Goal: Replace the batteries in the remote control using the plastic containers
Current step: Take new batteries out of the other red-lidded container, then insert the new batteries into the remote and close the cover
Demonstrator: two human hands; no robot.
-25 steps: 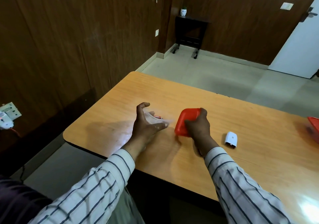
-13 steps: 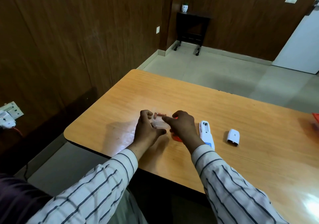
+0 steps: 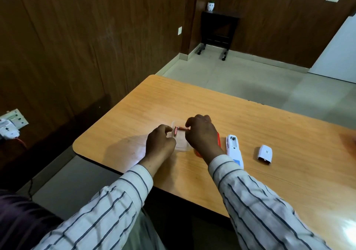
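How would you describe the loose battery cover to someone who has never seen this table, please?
Start at the orange wooden table and look to the right of both hands. Past the long white remote control, lying with its battery bay open, sits the battery cover, alone on bare wood. It is the short, stubby white piece, touching nothing.

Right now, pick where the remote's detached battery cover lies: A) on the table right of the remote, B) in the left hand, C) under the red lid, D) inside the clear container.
A: the white battery cover lies alone on the table, right of the open remote.
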